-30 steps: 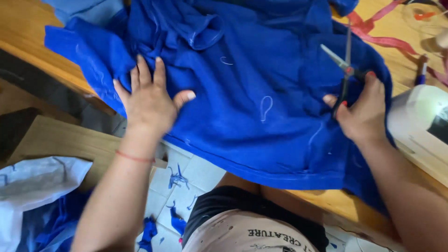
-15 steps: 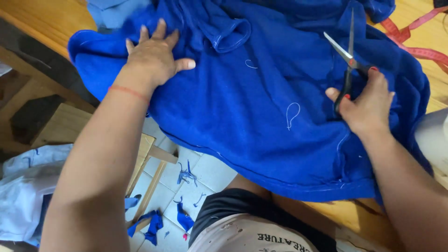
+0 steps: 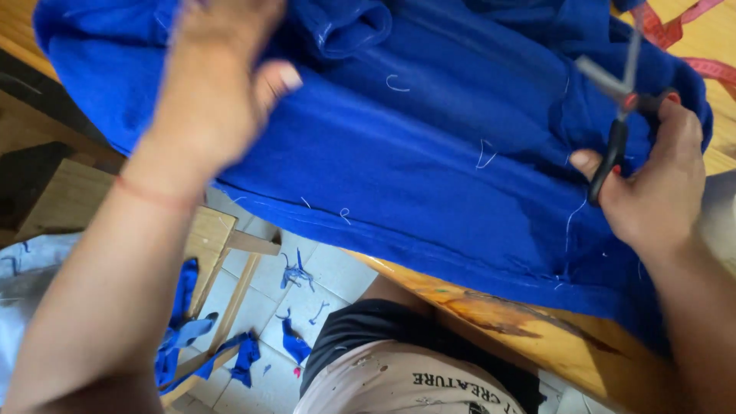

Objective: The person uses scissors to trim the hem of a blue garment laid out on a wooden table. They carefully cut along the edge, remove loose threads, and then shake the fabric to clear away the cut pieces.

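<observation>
Wooden table [image 3: 537, 322] | left hand [image 3: 215, 92] flat on blue fabric [image 3: 414, 153] | right hand [image 3: 652, 184] grip pinching scissors [image 3: 617, 100]

Your left hand [image 3: 211, 92] lay palm-down, fingers spread and blurred; your right hand [image 3: 652, 180] was curled in a closed grip.

Left hand [image 3: 218, 100] lay flat on the blue fabric [image 3: 429, 146], blurred, thumb out to the side, thin red band on its wrist. Right hand [image 3: 652, 188] gripped black-handled scissors [image 3: 617, 107], blades parted and pointing up over the cloth. Fabric was spread over a wooden table [image 3: 537, 330], loose white threads scattered on it. Red measuring tape [image 3: 690, 46] lay at the top right. Blue scraps [image 3: 245, 353] sat on the tiled floor below.
</observation>
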